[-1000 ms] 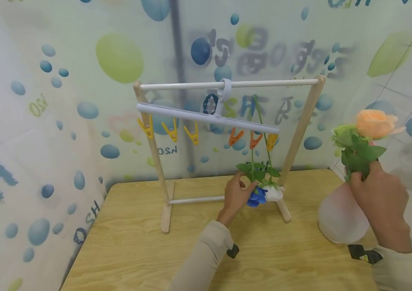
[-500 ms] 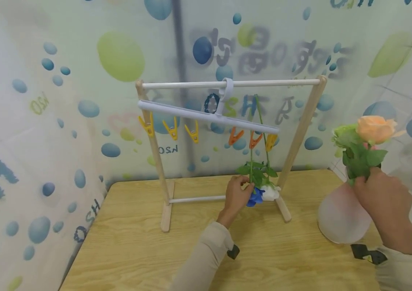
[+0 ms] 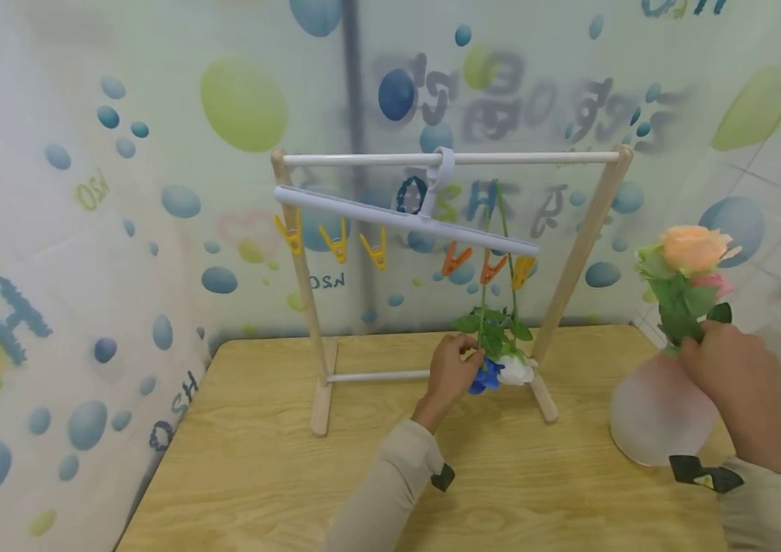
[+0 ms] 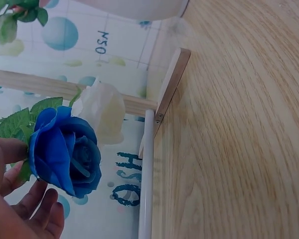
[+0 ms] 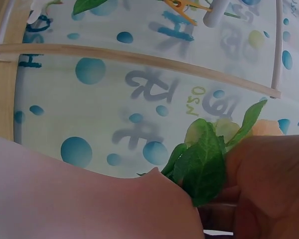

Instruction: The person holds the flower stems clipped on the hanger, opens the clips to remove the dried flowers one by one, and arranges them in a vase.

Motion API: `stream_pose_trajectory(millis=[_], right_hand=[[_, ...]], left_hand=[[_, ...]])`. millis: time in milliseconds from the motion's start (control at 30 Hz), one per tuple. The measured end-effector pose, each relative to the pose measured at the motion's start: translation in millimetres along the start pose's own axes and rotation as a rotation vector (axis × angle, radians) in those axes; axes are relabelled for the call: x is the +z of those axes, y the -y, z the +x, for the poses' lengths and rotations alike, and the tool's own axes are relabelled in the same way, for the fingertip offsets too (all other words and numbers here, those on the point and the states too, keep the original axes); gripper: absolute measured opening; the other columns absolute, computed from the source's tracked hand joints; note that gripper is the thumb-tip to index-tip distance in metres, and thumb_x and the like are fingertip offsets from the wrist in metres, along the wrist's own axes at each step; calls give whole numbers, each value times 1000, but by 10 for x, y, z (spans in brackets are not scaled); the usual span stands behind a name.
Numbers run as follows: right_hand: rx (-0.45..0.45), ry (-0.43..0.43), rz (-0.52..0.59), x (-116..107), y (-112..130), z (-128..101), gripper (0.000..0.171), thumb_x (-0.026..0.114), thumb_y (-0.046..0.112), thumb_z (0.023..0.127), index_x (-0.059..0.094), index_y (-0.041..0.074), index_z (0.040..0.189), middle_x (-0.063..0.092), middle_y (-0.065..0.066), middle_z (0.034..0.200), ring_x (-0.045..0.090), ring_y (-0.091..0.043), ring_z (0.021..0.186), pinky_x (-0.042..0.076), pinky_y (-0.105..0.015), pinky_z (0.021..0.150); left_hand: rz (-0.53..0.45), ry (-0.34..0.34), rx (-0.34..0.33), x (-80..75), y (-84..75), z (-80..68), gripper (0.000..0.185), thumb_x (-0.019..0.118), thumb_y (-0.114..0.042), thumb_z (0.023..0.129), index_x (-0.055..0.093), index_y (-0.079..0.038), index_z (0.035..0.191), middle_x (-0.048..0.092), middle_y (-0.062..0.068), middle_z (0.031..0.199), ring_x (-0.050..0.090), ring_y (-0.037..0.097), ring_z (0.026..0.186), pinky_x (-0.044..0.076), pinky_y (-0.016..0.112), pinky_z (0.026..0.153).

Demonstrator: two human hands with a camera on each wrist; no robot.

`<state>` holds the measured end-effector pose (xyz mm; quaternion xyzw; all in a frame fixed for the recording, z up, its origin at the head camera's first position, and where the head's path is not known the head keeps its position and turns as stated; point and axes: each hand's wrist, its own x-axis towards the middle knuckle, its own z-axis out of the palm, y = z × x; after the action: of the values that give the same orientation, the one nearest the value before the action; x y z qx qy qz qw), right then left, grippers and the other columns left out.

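While left hand (image 3: pixel 450 373) holds it, blue rose (image 3: pixel 486 376) hangs head-down, stem vertical

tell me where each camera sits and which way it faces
Head: worn on the head, looking forward and down at the wooden rack and table; both sleeves, left hand and right hand show.
Left wrist: beside the left hand, facing the blue rose and white rose; fingers show.
Right wrist: close behind the right hand's grip on leafy stems above the frosted vase.
Shared: both roses and the rack appear in the head and left-wrist views.
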<state>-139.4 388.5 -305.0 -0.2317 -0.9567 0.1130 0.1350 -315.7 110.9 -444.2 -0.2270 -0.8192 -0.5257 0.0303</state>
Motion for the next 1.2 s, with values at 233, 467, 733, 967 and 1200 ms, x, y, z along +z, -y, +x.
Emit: stream_pose_trajectory(millis=[233, 467, 733, 967, 1200], right_hand=[[-8, 29, 0, 12, -38, 19, 27, 39, 18, 94, 53, -3, 84, 56, -28, 73, 56, -41, 61, 40, -44, 43], [-23, -3, 25, 30, -80, -14, 32, 41, 22, 95, 51, -4, 80, 55, -26, 71, 55, -38, 60, 39, -42, 44], [-34, -76, 68, 38, -14, -53, 40, 52, 27, 95, 51, -13, 98, 58, -36, 85, 57, -45, 64, 41, -45, 45], [-99, -69, 88, 0, -74, -44, 47, 58, 23, 93, 50, -17, 116, 59, -41, 108, 58, -57, 86, 46, -56, 61], [-137, -14, 90, -64, -78, -72, 50, 63, 19, 93, 48, -16, 125, 60, -40, 113, 55, -61, 97, 46, -58, 67]], left_hand=[[13, 0, -7, -3, 17, -6, 16, 66, -24, 96, 72, -13, 104, 62, 3, 106, 58, 17, 96, 50, 33, 85], [11, 6, 1, 3, 31, -25, 16, 66, -22, 96, 72, -11, 104, 64, 9, 108, 60, 21, 97, 51, 34, 84], [6, 2, -36, -56, -1, -28, 14, 66, -25, 95, 72, -14, 103, 63, 3, 108, 58, 17, 97, 50, 34, 85], [-1, -2, -22, -59, -8, -30, 14, 66, -24, 95, 72, -13, 103, 63, 6, 108, 58, 18, 96, 50, 35, 86], [-4, 4, -11, -64, 17, -33, 15, 66, -24, 96, 73, -14, 104, 64, 4, 108, 58, 17, 97, 50, 35, 86]])
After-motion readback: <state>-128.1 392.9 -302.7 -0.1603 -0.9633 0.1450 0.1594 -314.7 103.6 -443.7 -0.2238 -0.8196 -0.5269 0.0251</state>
